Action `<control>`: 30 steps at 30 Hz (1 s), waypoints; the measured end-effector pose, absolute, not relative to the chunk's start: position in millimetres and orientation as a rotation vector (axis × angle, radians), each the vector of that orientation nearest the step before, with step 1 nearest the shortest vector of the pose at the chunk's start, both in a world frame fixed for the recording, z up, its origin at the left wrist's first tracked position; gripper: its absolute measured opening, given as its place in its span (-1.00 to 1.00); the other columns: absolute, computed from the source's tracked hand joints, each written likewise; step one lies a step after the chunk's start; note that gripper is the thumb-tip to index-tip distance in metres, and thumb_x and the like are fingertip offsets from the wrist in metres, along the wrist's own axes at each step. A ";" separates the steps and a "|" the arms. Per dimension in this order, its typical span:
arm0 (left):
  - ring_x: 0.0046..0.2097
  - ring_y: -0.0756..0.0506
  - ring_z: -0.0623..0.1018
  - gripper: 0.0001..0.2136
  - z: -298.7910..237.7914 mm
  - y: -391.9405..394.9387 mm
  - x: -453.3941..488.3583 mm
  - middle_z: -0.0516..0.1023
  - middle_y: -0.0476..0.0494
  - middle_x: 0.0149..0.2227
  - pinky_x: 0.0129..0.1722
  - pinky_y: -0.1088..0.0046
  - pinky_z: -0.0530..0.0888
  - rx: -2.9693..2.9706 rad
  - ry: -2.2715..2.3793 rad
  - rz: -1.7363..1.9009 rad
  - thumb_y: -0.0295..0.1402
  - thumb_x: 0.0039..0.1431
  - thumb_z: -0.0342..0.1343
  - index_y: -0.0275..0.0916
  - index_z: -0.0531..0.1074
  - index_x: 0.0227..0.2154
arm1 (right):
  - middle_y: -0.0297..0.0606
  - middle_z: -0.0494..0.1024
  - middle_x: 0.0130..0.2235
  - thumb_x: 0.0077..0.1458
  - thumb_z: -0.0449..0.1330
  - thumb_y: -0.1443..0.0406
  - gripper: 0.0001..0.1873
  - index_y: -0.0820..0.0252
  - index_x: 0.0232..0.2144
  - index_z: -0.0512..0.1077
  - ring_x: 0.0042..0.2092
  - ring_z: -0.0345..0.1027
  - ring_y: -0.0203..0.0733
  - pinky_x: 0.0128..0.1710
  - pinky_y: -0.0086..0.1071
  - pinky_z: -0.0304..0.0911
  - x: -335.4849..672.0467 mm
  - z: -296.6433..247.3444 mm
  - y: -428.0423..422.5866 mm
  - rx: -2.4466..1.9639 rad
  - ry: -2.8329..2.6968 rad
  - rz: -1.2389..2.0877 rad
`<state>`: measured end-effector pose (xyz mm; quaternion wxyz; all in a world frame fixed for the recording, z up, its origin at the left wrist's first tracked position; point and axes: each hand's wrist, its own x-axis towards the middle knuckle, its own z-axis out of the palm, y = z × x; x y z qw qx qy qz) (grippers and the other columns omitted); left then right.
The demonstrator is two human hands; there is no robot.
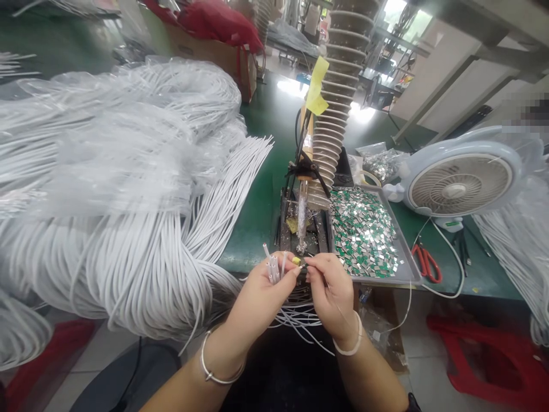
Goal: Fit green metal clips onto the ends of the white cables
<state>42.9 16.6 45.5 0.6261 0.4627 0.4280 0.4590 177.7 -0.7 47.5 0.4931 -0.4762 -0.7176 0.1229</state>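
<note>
My left hand (261,297) is closed around several white cables (273,269), whose cut ends stick up above the fingers. A small yellow piece (296,260) shows at its fingertips. My right hand (330,289) pinches close beside it, thumb and forefinger pressed together on something small and dark. What that piece is, I cannot make out. A thin strand runs down over the right palm. Just beyond both hands, a soldering iron (302,214) hangs tip down in a stand, with a blob of solder (302,246) at its tip.
Thick bundles of white cable (141,269) cover the left side. On the right lie a grey tray (405,252) of small green and metal connectors (364,232), red-handled cutters (426,263) and a fan (461,177). A ribbed hose (338,109) comes down behind the iron.
</note>
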 end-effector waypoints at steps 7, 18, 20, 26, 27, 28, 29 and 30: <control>-0.38 0.00 0.33 -0.87 48.4 16.6 36.4 0.36 0.04 -0.45 -0.31 0.46 0.28 1.123 1.064 0.907 -0.29 0.10 0.06 -0.23 0.36 -0.45 | -0.24 0.39 -0.35 0.12 0.00 0.50 -0.82 0.17 -0.31 0.33 -0.27 0.33 -0.23 -0.29 -0.29 0.34 175.3 41.2 1.0 -1.154 -1.742 0.239; -0.25 -0.04 0.42 -0.91 51.1 20.7 40.1 0.42 -0.02 -0.34 -0.16 0.41 0.31 1.138 1.031 1.022 -0.37 0.09 0.07 -0.22 0.32 -0.49 | -0.17 0.48 -0.19 0.15 -0.07 0.51 -0.61 0.18 0.00 0.21 -0.16 0.43 -0.25 -0.16 -0.31 0.42 169.9 31.6 -1.7 -1.084 -1.584 0.313; -0.25 -0.03 0.42 -0.92 51.9 21.5 40.3 0.42 -0.01 -0.33 -0.17 0.43 0.31 1.135 1.047 1.035 -0.38 0.09 0.06 -0.22 0.32 -0.49 | -0.19 0.50 -0.19 0.15 -0.05 0.50 -0.63 0.16 0.00 0.21 -0.19 0.47 -0.27 -0.18 -0.34 0.44 169.2 29.5 -1.6 -1.089 -1.524 0.309; -0.30 -0.02 0.42 -0.92 57.8 25.7 41.9 0.41 0.00 -0.36 -0.24 0.46 0.32 1.160 1.072 1.060 -0.37 0.08 0.06 -0.22 0.32 -0.50 | -0.21 0.54 -0.21 0.13 0.01 0.51 -0.71 0.15 -0.15 0.34 -0.16 0.47 -0.24 -0.16 -0.31 0.44 169.5 32.3 3.5 -1.072 -1.573 0.181; -0.31 -0.01 0.42 -0.92 59.1 26.4 42.1 0.42 0.00 -0.36 -0.26 0.46 0.33 1.159 1.078 1.066 -0.38 0.07 0.06 -0.22 0.32 -0.50 | -0.19 0.54 -0.20 0.13 0.00 0.51 -0.72 0.15 -0.15 0.34 -0.14 0.47 -0.21 -0.15 -0.28 0.44 169.4 33.1 4.5 -1.056 -1.582 0.177; -0.32 -0.01 0.42 -0.92 60.4 27.0 42.3 0.42 0.00 -0.35 -0.27 0.47 0.33 1.156 1.083 1.068 -0.38 0.07 0.06 -0.22 0.32 -0.50 | -0.18 0.54 -0.20 0.13 0.00 0.51 -0.72 0.15 -0.16 0.34 -0.13 0.46 -0.20 -0.15 -0.25 0.44 169.2 33.8 5.5 -1.046 -1.588 0.174; -0.34 0.00 0.42 -0.92 61.5 27.5 42.4 0.43 0.00 -0.35 -0.29 0.47 0.33 1.150 1.086 1.069 -0.38 0.06 0.07 -0.22 0.32 -0.50 | -0.17 0.54 -0.20 0.13 0.00 0.50 -0.72 0.15 -0.16 0.34 -0.12 0.46 -0.19 -0.14 -0.24 0.44 168.8 34.4 6.3 -1.043 -1.592 0.171; -0.36 0.00 0.42 -0.92 62.5 28.0 42.4 0.43 0.00 -0.35 -0.30 0.47 0.33 1.143 1.090 1.069 -0.37 0.06 0.07 -0.22 0.32 -0.50 | -0.17 0.54 -0.20 0.13 0.00 0.50 -0.73 0.15 -0.16 0.35 -0.13 0.46 -0.18 -0.15 -0.22 0.43 168.4 34.8 6.9 -1.044 -1.593 0.167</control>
